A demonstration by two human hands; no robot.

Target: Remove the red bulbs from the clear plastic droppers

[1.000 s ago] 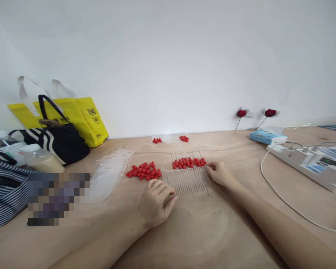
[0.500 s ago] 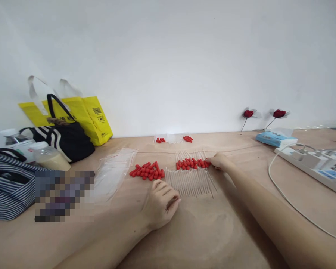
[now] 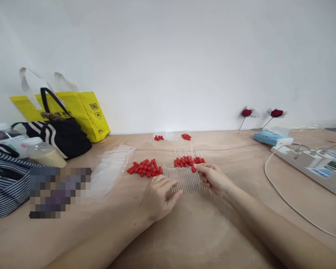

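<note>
A row of thin clear tubes (image 3: 184, 178) lies side by side on the tan table. My left hand (image 3: 159, 198) rests at the row's near left end, its fingers stretched onto the tube ends. At the row's right side, my right hand (image 3: 212, 178) pinches one small red cap (image 3: 193, 169). A line of red caps (image 3: 188, 161) sits on a second row of tubes just behind, and a loose heap of red caps (image 3: 145, 168) lies to the left.
A stack of clear plastic bags (image 3: 109, 170) lies left of the caps. Bags and bottles crowd the far left (image 3: 58, 136). Small packets with red caps (image 3: 172, 136) rest by the wall. A power strip (image 3: 310, 164), its white cable and a blue box (image 3: 270, 136) occupy the right.
My right hand has drawn back from the far right end of the capped row toward me, now pinching a red cap. My left hand's fingers have uncurled and reached onto the tubes.
</note>
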